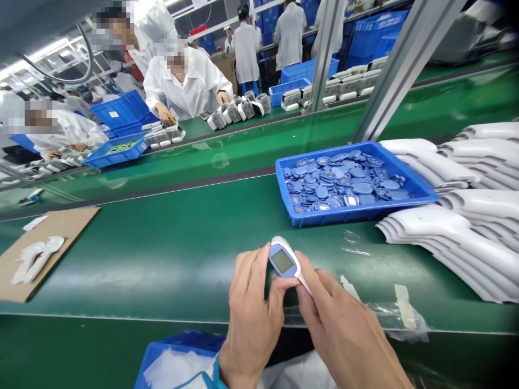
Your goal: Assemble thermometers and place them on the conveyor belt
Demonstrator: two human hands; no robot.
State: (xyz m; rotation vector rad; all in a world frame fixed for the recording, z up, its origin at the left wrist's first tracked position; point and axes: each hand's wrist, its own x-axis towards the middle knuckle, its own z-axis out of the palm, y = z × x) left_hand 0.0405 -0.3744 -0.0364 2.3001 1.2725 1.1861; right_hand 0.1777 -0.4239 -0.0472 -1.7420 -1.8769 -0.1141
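Both my hands hold one white handheld device with a lilac face and a small grey screen (284,262), above the near edge of the green table. My left hand (253,313) wraps its fingers round the device's left side, thumb against the lilac face. My right hand (336,324) pinches the white handle from the right. A blue tray (409,181) full of several small blue oval faceplates sits just beyond, to the right. White device shells (458,237) lie stacked at the far right.
A brown cardboard sheet (60,227) with white shells lies at left. Clear film scraps (401,308) lie by my right hand. A blue bin (178,351) is below the table edge. A metal post (389,81) rises behind the tray. White-coated workers sit across the belt.
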